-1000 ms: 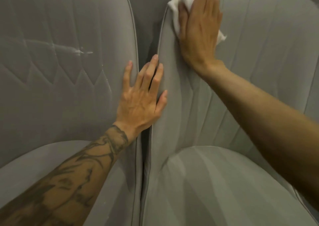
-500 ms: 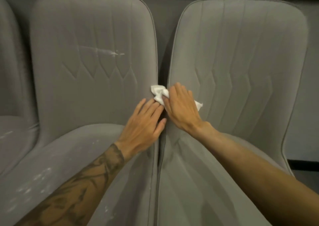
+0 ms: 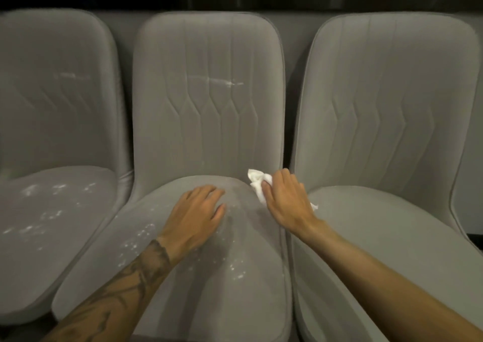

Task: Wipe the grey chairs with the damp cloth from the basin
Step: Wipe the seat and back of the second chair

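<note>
1. Chairs, count three: grey upholstered shells in one row, each with vertical zigzag stitching on the backrest. The middle chair [image 3: 209,122] serves as reference. The left chair [image 3: 57,111] stands just beside it on its left, the right chair [image 3: 386,122] just beside it on its right, with a narrow dark gap between those two backrests.
2. Forearms, count two: both bare. The tattooed forearm [image 3: 117,284] crosses the front of the middle chair's seat; the other crosses the right chair's seat towards the middle chair.
3. Hands, count two.
   - The left hand [image 3: 194,217] lies palm down on the middle chair's seat cushion, towards its rear, fingers extended and slightly spread. It grasps nothing.
   - The right hand [image 3: 286,200] is at the rear right edge of the middle chair's seat, beside the gap, fingers curled and clenched round the cloth.
4. Cloth, count one: the cloth [image 3: 257,182] is white and crumpled. One bunch projects from the right hand's fingers towards the middle chair's backrest; a small corner shows behind the hand. It touches the middle chair's seat at its rear right corner. Dampness cannot be judged.
5. Surface marks: one white streak [image 3: 224,81] across the middle chair's upper backrest; scattered white specks [image 3: 236,269] on its seat, and similar specks on the left chair's seat.
</note>
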`<state>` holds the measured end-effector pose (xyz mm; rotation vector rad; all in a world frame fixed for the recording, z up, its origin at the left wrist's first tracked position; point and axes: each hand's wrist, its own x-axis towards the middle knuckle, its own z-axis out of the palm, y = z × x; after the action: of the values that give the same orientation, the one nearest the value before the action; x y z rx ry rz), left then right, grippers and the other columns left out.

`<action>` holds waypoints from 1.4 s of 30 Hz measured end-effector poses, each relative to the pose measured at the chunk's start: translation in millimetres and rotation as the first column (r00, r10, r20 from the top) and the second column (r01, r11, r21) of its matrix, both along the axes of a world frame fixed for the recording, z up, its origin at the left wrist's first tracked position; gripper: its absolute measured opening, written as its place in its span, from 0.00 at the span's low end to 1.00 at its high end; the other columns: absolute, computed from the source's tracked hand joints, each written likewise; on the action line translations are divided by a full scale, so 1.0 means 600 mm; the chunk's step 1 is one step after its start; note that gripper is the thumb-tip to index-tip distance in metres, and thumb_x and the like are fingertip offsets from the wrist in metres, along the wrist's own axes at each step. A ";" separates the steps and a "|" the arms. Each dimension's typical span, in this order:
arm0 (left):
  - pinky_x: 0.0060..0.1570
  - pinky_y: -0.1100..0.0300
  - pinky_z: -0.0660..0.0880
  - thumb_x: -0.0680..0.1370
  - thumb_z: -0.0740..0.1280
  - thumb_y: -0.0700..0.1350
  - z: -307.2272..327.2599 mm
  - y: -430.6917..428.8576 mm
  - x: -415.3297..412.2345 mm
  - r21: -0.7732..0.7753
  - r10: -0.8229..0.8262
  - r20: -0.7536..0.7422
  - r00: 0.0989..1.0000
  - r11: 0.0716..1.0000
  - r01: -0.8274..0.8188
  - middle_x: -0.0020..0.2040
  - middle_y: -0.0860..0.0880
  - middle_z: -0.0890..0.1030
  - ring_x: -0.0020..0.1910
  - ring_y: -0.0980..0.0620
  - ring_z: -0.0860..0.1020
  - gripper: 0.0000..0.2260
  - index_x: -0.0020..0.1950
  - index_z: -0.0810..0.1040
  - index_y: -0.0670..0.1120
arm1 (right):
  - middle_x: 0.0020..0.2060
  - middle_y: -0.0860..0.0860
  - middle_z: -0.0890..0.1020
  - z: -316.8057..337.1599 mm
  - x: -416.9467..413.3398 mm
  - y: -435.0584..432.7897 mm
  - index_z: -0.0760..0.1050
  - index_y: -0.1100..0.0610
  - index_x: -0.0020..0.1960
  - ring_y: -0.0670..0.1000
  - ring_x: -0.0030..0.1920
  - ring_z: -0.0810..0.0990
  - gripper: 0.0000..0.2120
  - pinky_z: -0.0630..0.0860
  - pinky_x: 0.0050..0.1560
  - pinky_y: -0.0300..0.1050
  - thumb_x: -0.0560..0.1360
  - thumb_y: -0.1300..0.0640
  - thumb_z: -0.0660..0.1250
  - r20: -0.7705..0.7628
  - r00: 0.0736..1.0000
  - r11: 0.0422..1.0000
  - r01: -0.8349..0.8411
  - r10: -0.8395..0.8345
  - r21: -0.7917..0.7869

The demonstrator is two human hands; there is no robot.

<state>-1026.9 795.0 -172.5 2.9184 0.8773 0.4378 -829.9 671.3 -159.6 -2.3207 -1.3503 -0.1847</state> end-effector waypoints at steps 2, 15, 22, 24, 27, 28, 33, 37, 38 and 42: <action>0.72 0.53 0.64 0.86 0.51 0.55 -0.024 0.038 -0.044 -0.020 -0.003 -0.052 0.999 1.000 0.002 0.74 0.48 0.75 0.72 0.46 0.73 0.24 0.77 0.72 0.48 | 0.50 0.55 0.73 -0.032 -0.022 0.013 0.70 0.58 0.51 0.59 0.51 0.73 0.14 0.64 0.48 0.51 0.85 0.50 0.53 0.002 0.999 0.997 0.053 -0.053 -0.047; 0.67 0.49 0.68 0.79 0.41 0.64 -0.105 0.296 -0.162 -0.086 -0.232 -0.143 0.962 0.971 0.222 0.67 0.50 0.77 0.66 0.46 0.75 0.33 0.70 0.76 0.50 | 0.47 0.61 0.75 -0.112 -0.155 0.072 0.72 0.62 0.49 0.62 0.47 0.73 0.11 0.70 0.52 0.58 0.83 0.55 0.60 0.043 0.975 0.966 0.223 -0.219 -0.132; 0.67 0.49 0.71 0.82 0.48 0.62 -0.117 0.360 -0.191 -0.059 -0.338 -0.047 0.940 0.940 0.335 0.67 0.48 0.79 0.63 0.44 0.77 0.29 0.69 0.79 0.47 | 0.59 0.63 0.73 -0.115 -0.117 0.081 0.70 0.65 0.62 0.62 0.60 0.71 0.17 0.66 0.62 0.52 0.85 0.52 0.53 -0.033 0.848 0.832 0.512 -0.530 -0.214; 0.68 0.52 0.67 0.83 0.50 0.60 -0.125 0.364 -0.200 -0.050 -0.345 -0.014 0.939 0.938 0.344 0.69 0.46 0.78 0.64 0.43 0.78 0.28 0.70 0.79 0.46 | 0.58 0.64 0.73 -0.120 -0.131 0.106 0.69 0.66 0.60 0.62 0.58 0.72 0.16 0.66 0.60 0.53 0.85 0.53 0.54 -0.058 0.846 0.840 0.514 -0.530 -0.175; 0.66 0.54 0.63 0.84 0.53 0.56 -0.128 0.354 -0.197 0.015 -0.372 0.010 0.928 0.928 0.372 0.66 0.42 0.81 0.63 0.40 0.80 0.25 0.68 0.81 0.43 | 0.52 0.60 0.74 -0.140 -0.157 0.134 0.71 0.63 0.59 0.60 0.52 0.73 0.16 0.68 0.55 0.51 0.84 0.50 0.57 -0.078 0.932 0.931 0.341 -0.353 -0.132; 0.66 0.54 0.64 0.84 0.53 0.55 -0.129 0.353 -0.195 0.026 -0.386 0.000 0.922 0.922 0.386 0.66 0.42 0.81 0.63 0.40 0.80 0.25 0.68 0.81 0.43 | 0.52 0.59 0.74 -0.142 -0.154 0.132 0.72 0.61 0.59 0.58 0.51 0.72 0.16 0.69 0.54 0.50 0.84 0.49 0.57 -0.068 0.948 0.942 0.300 -0.312 -0.151; 0.73 0.50 0.65 0.85 0.47 0.60 -0.132 0.370 -0.205 0.021 -0.387 -0.073 0.919 0.921 0.389 0.73 0.46 0.78 0.69 0.44 0.77 0.30 0.74 0.78 0.46 | 0.54 0.63 0.74 -0.135 -0.084 0.125 0.71 0.65 0.57 0.62 0.55 0.73 0.15 0.65 0.56 0.52 0.85 0.53 0.55 -0.003 0.897 0.884 0.434 -0.441 -0.174; 0.73 0.45 0.65 0.86 0.52 0.54 -0.141 0.376 -0.223 0.201 -0.435 -0.072 0.898 0.875 0.440 0.70 0.42 0.80 0.68 0.42 0.80 0.25 0.71 0.79 0.41 | 0.55 0.62 0.73 -0.139 -0.095 0.182 0.70 0.64 0.58 0.62 0.54 0.72 0.16 0.67 0.57 0.56 0.84 0.50 0.56 -0.043 0.920 0.915 0.383 -0.391 -0.122; 0.74 0.44 0.64 0.85 0.53 0.53 -0.143 0.373 -0.224 0.210 -0.420 -0.061 0.905 0.882 0.423 0.71 0.42 0.79 0.69 0.43 0.79 0.24 0.72 0.79 0.41 | 0.53 0.61 0.74 -0.143 -0.105 0.190 0.71 0.64 0.57 0.61 0.52 0.72 0.16 0.68 0.56 0.55 0.84 0.50 0.56 -0.050 0.952 0.949 0.296 -0.302 -0.107; 0.75 0.44 0.64 0.84 0.53 0.53 -0.145 0.366 -0.223 0.170 -0.378 -0.059 0.924 0.908 0.383 0.73 0.45 0.78 0.71 0.46 0.77 0.25 0.73 0.78 0.44 | 0.51 0.57 0.74 -0.141 -0.084 0.167 0.71 0.60 0.57 0.57 0.49 0.72 0.16 0.68 0.52 0.51 0.85 0.48 0.54 0.025 0.985 0.967 0.170 -0.168 -0.190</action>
<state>-1160.8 1014.7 -259.7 3.1562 0.2599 0.4693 -880.4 771.2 -244.4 -2.6009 -1.2205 -0.1221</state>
